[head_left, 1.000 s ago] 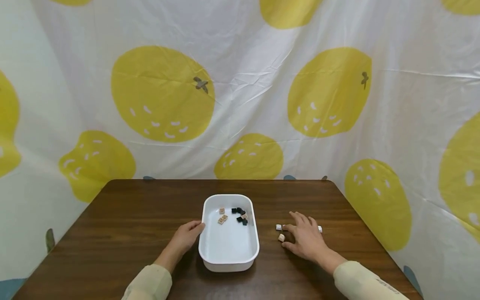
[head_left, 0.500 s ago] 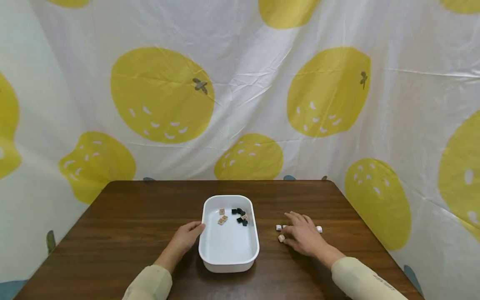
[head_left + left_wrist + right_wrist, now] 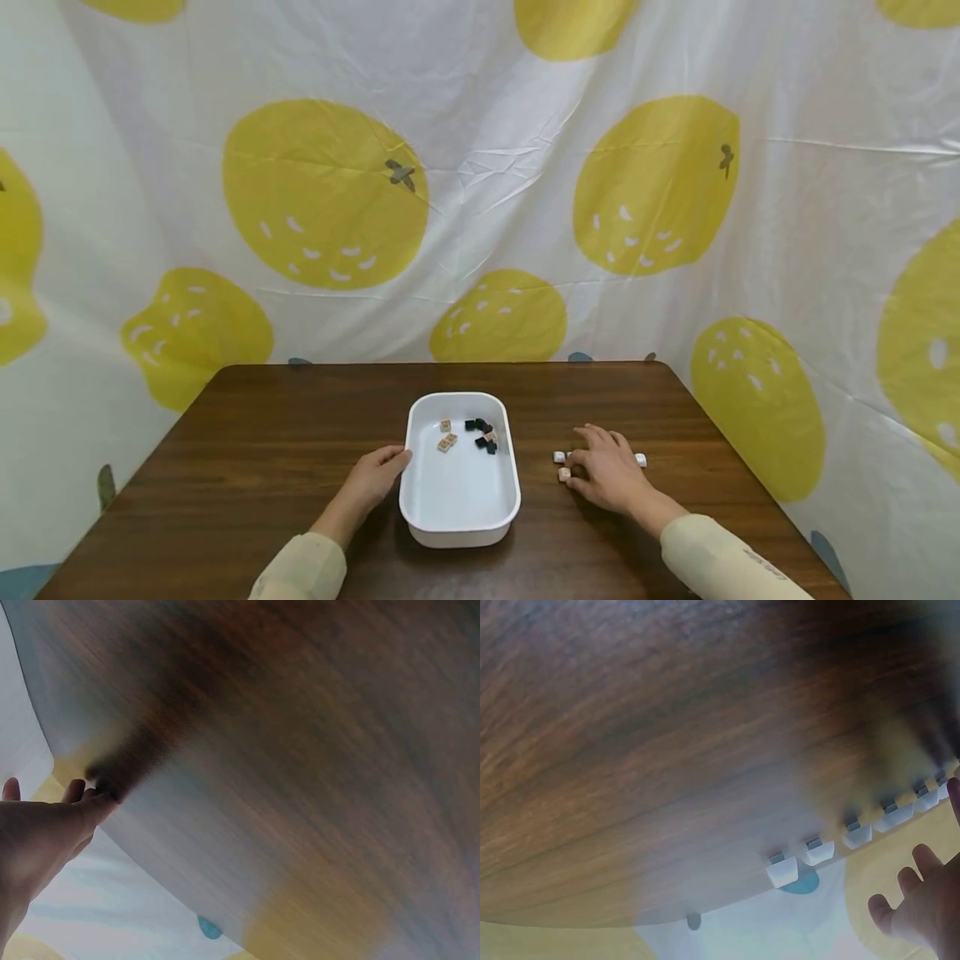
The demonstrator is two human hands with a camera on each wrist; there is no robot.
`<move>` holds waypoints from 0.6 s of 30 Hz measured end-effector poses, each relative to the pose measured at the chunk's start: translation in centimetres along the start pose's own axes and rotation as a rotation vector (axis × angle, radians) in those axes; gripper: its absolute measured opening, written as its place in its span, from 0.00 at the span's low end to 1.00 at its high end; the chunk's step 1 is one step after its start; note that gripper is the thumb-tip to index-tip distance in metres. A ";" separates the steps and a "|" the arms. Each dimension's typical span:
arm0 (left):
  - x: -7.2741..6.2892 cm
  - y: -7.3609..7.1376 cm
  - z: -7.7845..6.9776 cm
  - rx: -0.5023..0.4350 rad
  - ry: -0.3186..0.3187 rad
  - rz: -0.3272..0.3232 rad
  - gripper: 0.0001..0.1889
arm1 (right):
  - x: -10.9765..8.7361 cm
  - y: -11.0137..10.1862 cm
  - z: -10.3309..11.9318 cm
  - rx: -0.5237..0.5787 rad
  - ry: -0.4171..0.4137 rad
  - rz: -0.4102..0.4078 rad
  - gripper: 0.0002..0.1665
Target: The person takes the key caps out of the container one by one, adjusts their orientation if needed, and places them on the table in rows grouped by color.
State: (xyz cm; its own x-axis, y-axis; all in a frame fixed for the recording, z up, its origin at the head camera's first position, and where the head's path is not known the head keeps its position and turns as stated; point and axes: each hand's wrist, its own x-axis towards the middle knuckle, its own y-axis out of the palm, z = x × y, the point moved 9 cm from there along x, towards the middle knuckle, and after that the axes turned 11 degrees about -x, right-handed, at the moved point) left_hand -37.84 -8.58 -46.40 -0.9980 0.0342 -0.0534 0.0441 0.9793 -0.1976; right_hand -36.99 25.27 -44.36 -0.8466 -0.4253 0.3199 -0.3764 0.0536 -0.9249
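Observation:
My left hand (image 3: 372, 476) holds the left side of a white tray (image 3: 460, 531), its thumb at the rim. Inside the tray lie tan keycaps (image 3: 446, 426) and several black keycaps (image 3: 470, 425), grouped toward the far end. On the table to the right, my right hand (image 3: 611, 472) hovers low with its fingers extended, thumb tip right at a cream keycap (image 3: 564, 474). Behind that one, white keycaps stand in a row, partly hidden by the hand; a left keycap (image 3: 558, 457) and a right keycap (image 3: 641, 459) show. In the right wrist view, white keycaps (image 3: 783, 871) run in line past the fingers.
The dark wooden table (image 3: 300, 417) has its far edge close to a white curtain (image 3: 480, 200) printed with yellow fruit. The curtain also rises along the right side. Table surface lies between the tray and the keycap row.
My right hand shifts slightly left, then stays nearly in place. The cream keycap at its thumb turns from skewed to square. The left hand and tray hold still.

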 end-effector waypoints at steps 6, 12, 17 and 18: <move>0.0 0.3 0.1 -0.001 0.003 0.004 0.21 | -0.2 -0.6 -0.4 0.034 0.027 0.021 0.17; 0.1 0.4 0.1 -0.032 -0.001 0.005 0.20 | 0.6 -2.7 -1.4 0.076 0.064 -0.060 0.20; 0.0 0.1 0.0 -0.018 0.007 -0.002 0.20 | 2.3 -4.5 -1.6 0.087 0.068 -0.112 0.19; 0.0 0.0 0.0 -0.015 0.008 -0.001 0.20 | 2.7 -4.7 -1.6 0.088 0.068 -0.118 0.19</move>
State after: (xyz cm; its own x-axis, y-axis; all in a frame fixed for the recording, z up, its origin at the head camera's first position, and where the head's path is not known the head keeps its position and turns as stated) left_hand -37.80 -8.56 -46.38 -0.9984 0.0344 -0.0456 0.0422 0.9822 -0.1832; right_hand -38.12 25.33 -38.77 -0.8235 -0.3613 0.4374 -0.4424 -0.0739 -0.8938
